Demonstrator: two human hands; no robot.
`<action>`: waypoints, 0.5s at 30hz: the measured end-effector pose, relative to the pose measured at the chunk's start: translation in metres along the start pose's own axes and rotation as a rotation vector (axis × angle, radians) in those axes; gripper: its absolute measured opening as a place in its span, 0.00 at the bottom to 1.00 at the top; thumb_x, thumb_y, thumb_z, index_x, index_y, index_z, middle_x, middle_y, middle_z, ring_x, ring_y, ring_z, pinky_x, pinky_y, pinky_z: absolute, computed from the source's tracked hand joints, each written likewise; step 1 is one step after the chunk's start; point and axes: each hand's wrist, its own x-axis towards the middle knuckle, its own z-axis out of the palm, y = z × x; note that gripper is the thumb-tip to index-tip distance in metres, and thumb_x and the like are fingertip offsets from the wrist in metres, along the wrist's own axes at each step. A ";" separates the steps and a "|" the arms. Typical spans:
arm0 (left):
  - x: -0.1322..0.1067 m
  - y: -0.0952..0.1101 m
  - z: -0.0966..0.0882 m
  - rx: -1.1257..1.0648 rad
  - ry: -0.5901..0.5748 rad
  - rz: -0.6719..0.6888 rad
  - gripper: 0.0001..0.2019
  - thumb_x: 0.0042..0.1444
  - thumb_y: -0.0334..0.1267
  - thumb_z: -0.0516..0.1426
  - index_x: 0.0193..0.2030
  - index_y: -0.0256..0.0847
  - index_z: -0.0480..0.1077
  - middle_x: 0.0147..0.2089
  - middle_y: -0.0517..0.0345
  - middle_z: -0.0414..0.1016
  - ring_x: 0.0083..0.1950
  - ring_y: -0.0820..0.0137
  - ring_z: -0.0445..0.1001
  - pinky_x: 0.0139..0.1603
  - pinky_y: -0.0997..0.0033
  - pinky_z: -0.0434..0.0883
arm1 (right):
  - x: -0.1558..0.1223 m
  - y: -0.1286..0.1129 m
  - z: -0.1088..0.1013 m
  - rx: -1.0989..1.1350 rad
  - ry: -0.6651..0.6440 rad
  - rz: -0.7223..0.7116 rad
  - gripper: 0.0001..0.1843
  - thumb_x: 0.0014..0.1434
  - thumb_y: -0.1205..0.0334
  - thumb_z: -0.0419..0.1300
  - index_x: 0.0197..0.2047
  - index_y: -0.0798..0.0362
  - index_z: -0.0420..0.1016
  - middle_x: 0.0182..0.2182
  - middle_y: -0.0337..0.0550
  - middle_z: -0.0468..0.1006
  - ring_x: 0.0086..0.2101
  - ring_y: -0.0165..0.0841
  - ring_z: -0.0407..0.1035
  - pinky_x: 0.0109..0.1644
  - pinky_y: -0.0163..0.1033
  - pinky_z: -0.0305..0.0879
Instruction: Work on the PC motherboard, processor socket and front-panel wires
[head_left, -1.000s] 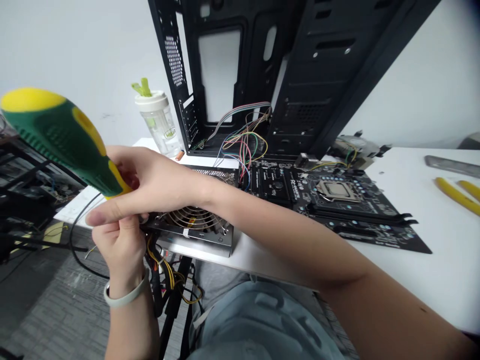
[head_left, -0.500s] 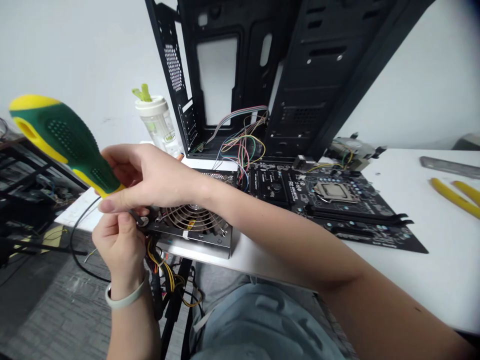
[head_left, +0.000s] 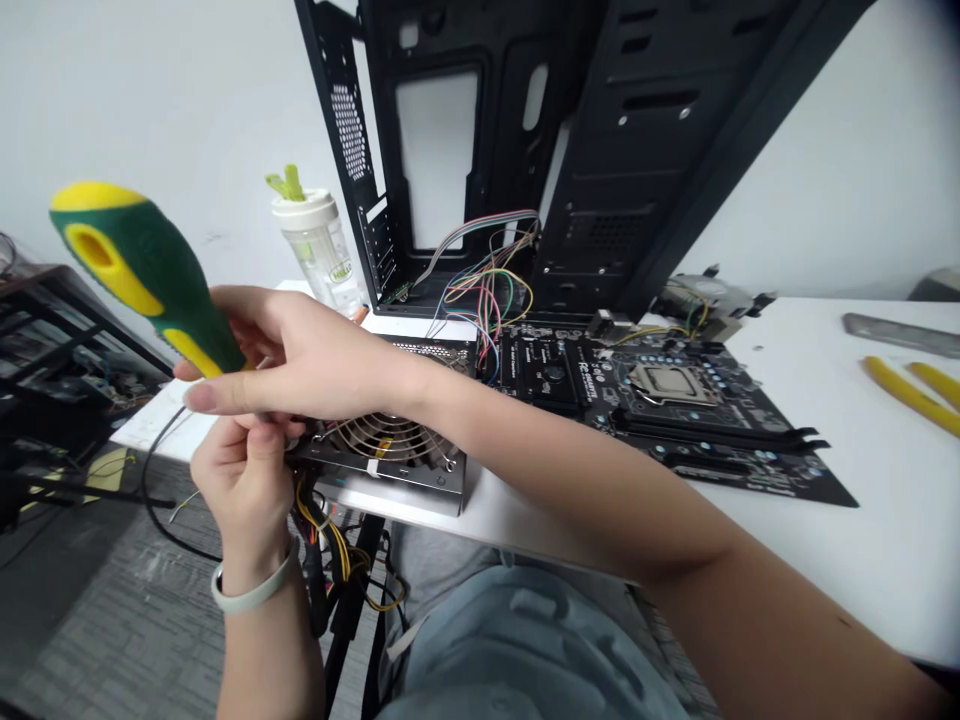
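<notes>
My right hand (head_left: 300,355) reaches across from the right, closed around the lower handle of a green and yellow screwdriver (head_left: 169,275). The tool leans with its butt up and to the left; its tip is hidden behind my fingers. Just below, my left hand (head_left: 247,480), with a pale band on the wrist, has its fingers closed beside the shaft, at the left end of a power supply (head_left: 405,480). What those fingers pinch is hidden. The power supply lies on the white table (head_left: 510,520) with its round fan grille up, partly covered by my right forearm.
Behind stands an open black computer case (head_left: 622,200) with loose coloured wires (head_left: 495,300). A motherboard (head_left: 675,400) lies to the right, with yellow-handled pliers (head_left: 907,395) beyond. A clear bottle (head_left: 319,250) stands at back left. Power cables (head_left: 337,545) hang over the front edge.
The screwdriver's handle has turned about its length and swung slightly right and more upright. My right fingers have shifted with it; my left hand has barely moved.
</notes>
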 end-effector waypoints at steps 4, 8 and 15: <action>-0.001 0.001 0.000 0.008 -0.026 -0.029 0.19 0.56 0.53 0.60 0.26 0.38 0.72 0.24 0.59 0.72 0.26 0.73 0.69 0.31 0.73 0.68 | 0.001 -0.003 -0.001 0.285 -0.156 0.058 0.23 0.57 0.76 0.56 0.54 0.50 0.64 0.37 0.31 0.78 0.37 0.24 0.74 0.36 0.27 0.74; -0.002 0.000 -0.003 0.033 -0.034 -0.038 0.21 0.56 0.55 0.59 0.25 0.39 0.72 0.21 0.59 0.70 0.25 0.72 0.68 0.28 0.73 0.66 | 0.001 0.001 0.000 0.244 -0.166 0.058 0.23 0.55 0.73 0.60 0.53 0.48 0.63 0.36 0.29 0.77 0.25 0.23 0.69 0.22 0.27 0.66; -0.002 -0.005 -0.006 0.118 0.056 0.002 0.18 0.52 0.57 0.62 0.32 0.42 0.77 0.30 0.55 0.76 0.30 0.68 0.71 0.31 0.70 0.68 | -0.001 0.003 0.003 0.004 -0.001 -0.118 0.17 0.46 0.67 0.68 0.35 0.49 0.63 0.32 0.30 0.71 0.33 0.24 0.68 0.31 0.27 0.67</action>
